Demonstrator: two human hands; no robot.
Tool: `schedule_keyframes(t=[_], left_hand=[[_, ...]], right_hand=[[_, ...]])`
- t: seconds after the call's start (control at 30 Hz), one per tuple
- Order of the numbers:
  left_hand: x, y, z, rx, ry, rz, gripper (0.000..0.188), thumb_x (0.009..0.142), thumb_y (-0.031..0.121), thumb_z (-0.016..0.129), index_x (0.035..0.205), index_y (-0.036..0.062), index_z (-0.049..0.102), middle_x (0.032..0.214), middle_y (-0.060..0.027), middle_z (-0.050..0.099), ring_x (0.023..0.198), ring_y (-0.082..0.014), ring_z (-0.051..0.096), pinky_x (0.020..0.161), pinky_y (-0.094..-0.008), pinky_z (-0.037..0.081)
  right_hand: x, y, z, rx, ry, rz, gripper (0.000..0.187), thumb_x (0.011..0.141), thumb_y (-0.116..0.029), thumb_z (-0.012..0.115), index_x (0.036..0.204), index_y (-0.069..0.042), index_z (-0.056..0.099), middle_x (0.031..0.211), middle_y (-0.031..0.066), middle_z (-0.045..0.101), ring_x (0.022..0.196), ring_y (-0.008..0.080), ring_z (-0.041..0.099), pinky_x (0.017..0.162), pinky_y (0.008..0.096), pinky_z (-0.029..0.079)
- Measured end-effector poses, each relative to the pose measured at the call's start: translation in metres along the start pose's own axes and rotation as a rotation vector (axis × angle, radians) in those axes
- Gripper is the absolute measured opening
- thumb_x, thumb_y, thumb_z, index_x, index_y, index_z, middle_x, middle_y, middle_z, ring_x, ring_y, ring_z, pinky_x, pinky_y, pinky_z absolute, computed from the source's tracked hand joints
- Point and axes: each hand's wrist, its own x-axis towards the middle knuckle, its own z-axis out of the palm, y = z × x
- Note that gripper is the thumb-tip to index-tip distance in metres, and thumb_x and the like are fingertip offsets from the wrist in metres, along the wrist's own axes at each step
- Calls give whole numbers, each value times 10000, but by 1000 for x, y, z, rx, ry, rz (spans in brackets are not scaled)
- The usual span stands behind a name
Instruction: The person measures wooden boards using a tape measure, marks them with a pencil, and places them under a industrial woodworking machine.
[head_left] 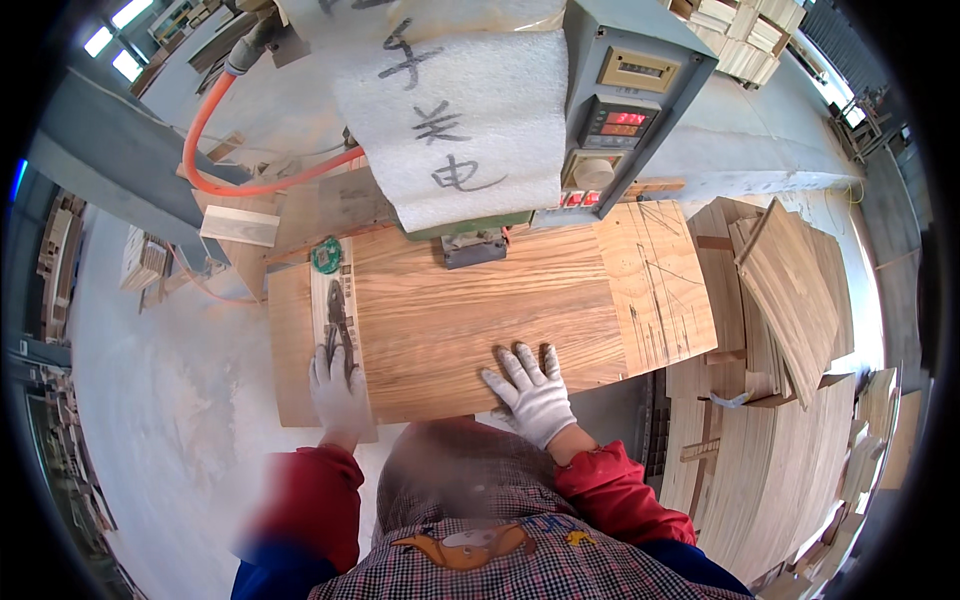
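A wood-grain panel [480,325] lies across the work table in front of me. My right hand [538,398], in a whitish work glove, rests flat on its near edge with fingers spread. My left hand [342,392], gloved too, lies with fingers stretched out on a pale printed strip [322,318] at the panel's left side. Just beyond those fingertips are dark-handled pliers [338,308], lying on the strip; whether the fingers touch them I cannot tell. A green ring-shaped item [327,256] sits at the strip's far end. Over the panel's far edge is a dark metal block [474,251].
A grey control box [630,110] with red displays stands behind the panel, beside a white cloth cover [470,130] with handwriting. An orange hose [200,150] loops at the left. Stacked wooden boards [770,460] stand close on the right. A pencil-marked board [660,285] forms the table's right end.
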Motion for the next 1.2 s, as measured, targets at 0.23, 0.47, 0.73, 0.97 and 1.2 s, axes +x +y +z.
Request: schedule_keyframes(t=[0.23,0.47,0.73,0.97,1.2], left_hand=[[0,-1,2,0,-4,-8,482,841,210,590,1289,61,496,1381,-231,395,1229,-459,374,1021,-517,338],[0,-1,0,-19,27,21,466,836,197,596,1271,57,503,1362,-235,410,1209,-459,389,1002,-527,347],[0,0,1,-8,35,27,463,836,196,597,1265,48,503,1356,-243,412,1207,-460,392,998,-526,352],[0,4,-2,-30,40,47,444,866,193,561,1274,33,490,1362,-253,401,1210,-458,390,998,-528,347],[1,11,-10,-31,-5,27,451,897,210,522,1303,22,462,1377,-259,380,1237,-449,360,1023,-522,310]], right_hand=[[0,1,1,-3,-11,2,675,784,-456,625,1386,-241,407,1476,108,330,1381,319,264,1105,606,130],[0,0,2,-6,-7,4,680,779,-453,632,1385,-243,407,1473,107,333,1380,319,265,1103,608,133],[-1,1,3,-5,11,-1,688,770,-443,646,1384,-244,408,1474,102,331,1377,315,270,1101,605,143],[-2,0,0,2,8,3,669,787,-424,637,1387,-243,403,1475,102,325,1377,316,268,1100,602,147],[-2,0,0,-1,4,-3,662,803,-427,617,1396,-237,393,1480,111,312,1382,320,254,1105,599,132]])
